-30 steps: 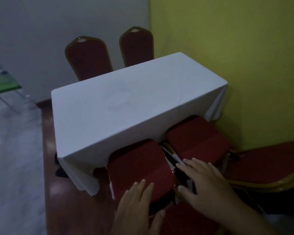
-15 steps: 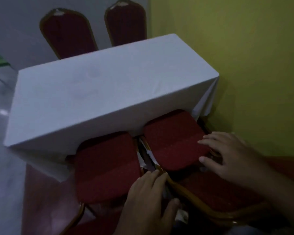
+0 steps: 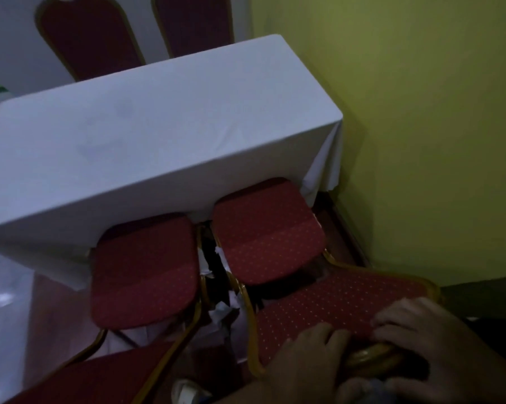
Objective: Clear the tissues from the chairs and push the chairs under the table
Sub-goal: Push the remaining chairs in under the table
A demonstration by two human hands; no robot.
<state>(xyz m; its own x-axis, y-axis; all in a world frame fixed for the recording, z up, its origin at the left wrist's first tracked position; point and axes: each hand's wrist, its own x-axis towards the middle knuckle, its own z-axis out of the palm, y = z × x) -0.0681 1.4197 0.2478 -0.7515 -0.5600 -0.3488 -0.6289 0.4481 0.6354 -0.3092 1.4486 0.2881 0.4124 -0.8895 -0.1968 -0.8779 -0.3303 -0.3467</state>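
Hands on right chair's backrest [image 3: 333, 310], our left hand [image 3: 307, 357] and right hand [image 3: 429, 345] both curled over its gold top rail, seat [image 3: 266, 231] partly under white-clothed table [image 3: 147, 135], crumpled tissues [image 3: 221, 310] between the two chairs, well left of our grip.

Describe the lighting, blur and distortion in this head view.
Head view: dim overall, colours muted; the white tablecloth is the brightest area, with a faint glare spot on the floor at left. Both hands, left hand and right hand, look soft and slightly blurred on the chair back. Wide-angle bending curves the table edges.
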